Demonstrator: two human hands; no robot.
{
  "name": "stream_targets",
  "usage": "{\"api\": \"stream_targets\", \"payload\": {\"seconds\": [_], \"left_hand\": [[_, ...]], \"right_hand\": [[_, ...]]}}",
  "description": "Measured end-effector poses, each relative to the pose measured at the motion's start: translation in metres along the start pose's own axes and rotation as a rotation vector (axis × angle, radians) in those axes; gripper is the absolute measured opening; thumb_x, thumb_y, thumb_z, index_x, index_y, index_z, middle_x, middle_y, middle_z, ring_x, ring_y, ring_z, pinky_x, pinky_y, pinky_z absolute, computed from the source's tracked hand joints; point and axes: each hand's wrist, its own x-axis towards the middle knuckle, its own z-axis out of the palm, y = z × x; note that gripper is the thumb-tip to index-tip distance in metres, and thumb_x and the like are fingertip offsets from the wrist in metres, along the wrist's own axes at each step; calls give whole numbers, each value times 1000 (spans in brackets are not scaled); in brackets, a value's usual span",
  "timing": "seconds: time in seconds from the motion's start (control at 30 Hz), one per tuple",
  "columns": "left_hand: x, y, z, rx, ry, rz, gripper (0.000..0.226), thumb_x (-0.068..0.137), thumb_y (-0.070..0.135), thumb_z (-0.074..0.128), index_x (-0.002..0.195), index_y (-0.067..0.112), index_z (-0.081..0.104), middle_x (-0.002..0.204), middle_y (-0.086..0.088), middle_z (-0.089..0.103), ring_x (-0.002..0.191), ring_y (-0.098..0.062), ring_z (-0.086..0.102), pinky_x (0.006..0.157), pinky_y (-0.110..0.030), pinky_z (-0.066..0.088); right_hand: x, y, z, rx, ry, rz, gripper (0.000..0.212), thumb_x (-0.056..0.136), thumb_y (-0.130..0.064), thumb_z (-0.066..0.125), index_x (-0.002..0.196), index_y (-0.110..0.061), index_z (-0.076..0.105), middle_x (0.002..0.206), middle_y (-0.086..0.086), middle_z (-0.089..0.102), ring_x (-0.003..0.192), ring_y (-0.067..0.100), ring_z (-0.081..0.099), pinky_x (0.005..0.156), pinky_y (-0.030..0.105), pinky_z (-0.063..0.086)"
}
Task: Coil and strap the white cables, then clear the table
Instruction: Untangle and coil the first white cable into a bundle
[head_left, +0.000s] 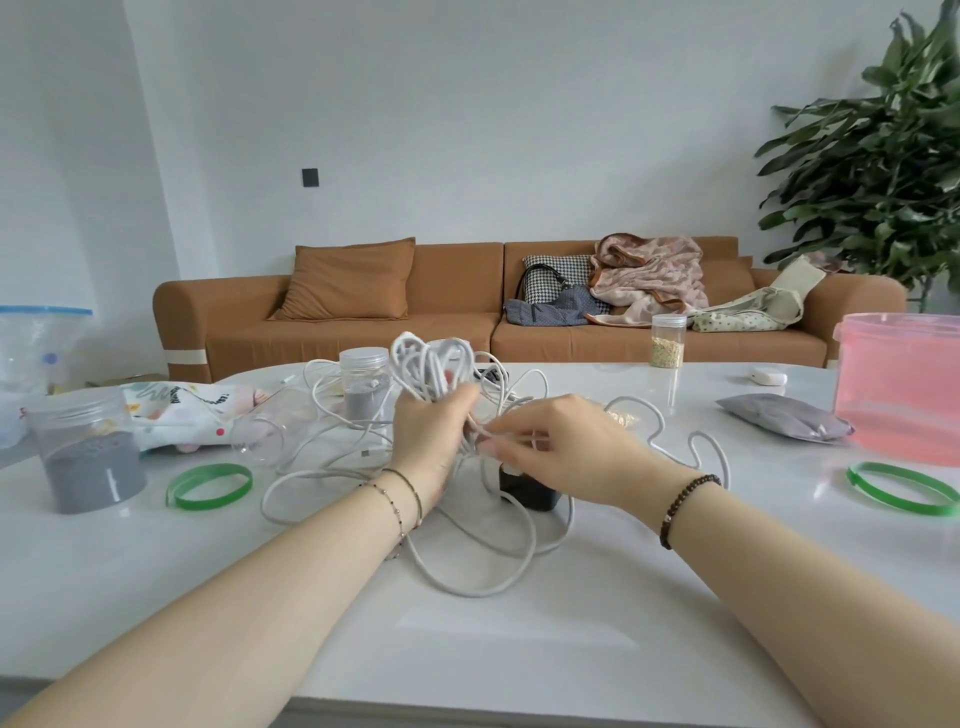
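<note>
Cables (431, 364) on table (519, 649), box (530, 493) perhaps beneath.

The left forearm (234, 613) and the right forearm (810, 587) are both bare along all that shows. The left wrist carries two slim bracelets side by side: a thin dark band (413, 493) nearer the left hand (426, 441), and a fine chain (393, 512) strung with tiny, widely spaced beads (too small to tell their colour). Just behind the right hand (566, 452) sits a single bracelet of round dark-brown beads (688, 506), with one pale bead among them.
</note>
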Motion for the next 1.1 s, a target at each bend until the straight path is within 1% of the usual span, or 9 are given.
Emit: {"api": "stream_targets", "payload": {"seconds": [0.13,0.23,0.3,0.47,0.53,0.6,0.7,0.87,1.1], "left_hand": [[8,4,-4,-158,88,36,28,72,11,60,46,21,58,50,3,53,48,-12,50,52,-26,39],[5,0,-2,-52,-27,38,24,77,11,61,54,12,58,51,-2,56,47,-14,52,49,-24,41],[1,-3,2,-31,-150,20,20,76,12,59,57,7,57,54,-9,56,49,-18,53,53,-27,45],[-2,-5,2,-27,-309,-76,20,78,4,52,59,6,49,57,-10,44,54,-21,44,55,-30,37],[-1,-7,0,-63,-353,-131,26,76,4,53,55,11,41,56,-8,37,53,-19,38,53,-28,33],[1,-7,0,-128,-376,-190,24,67,8,55,52,15,38,57,-6,33,53,-17,34,52,-27,33],[2,-6,0,-224,-379,-252,22,64,8,53,51,18,37,56,-4,32,52,-14,32,54,-26,32],[-1,-6,0,-302,-391,-301,21,63,6,50,55,18,35,58,-2,27,48,-12,32,46,-20,34],[4,-9,3,-312,-419,-284,26,64,5,51,62,20,30,59,-1,24,48,-11,30,45,-21,26]], "right_hand": [[2,4,-15,155,81,239,39,102,-52,38,96,-27,67,73,3,68,64,16,66,65,39,56],[6,23,-27,154,150,519,12,104,-19,44,109,-14,53,84,13,68,55,17,71,57,42,61],[4,32,-34,212,130,719,16,98,0,41,109,-3,51,80,22,70,56,25,72,60,46,62],[13,29,-40,176,406,543,12,93,-3,53,92,-8,64,76,13,71,57,15,72,64,40,61],[26,26,-36,7,241,458,14,89,-15,68,102,-10,69,100,9,70,89,18,70,75,32,56],[38,32,-31,-149,-111,498,53,82,-33,77,129,-13,60,126,5,59,116,23,56,89,31,47],[47,36,-26,-133,-396,575,55,84,-34,73,134,-21,53,127,3,55,106,22,54,77,30,51],[48,47,-3,-299,-183,462,37,89,-23,60,125,-28,54,104,4,44,101,34,55,86,40,50],[40,77,-42,49,441,486,32,86,-5,56,114,-18,63,110,9,55,94,25,52,77,29,38]]}}
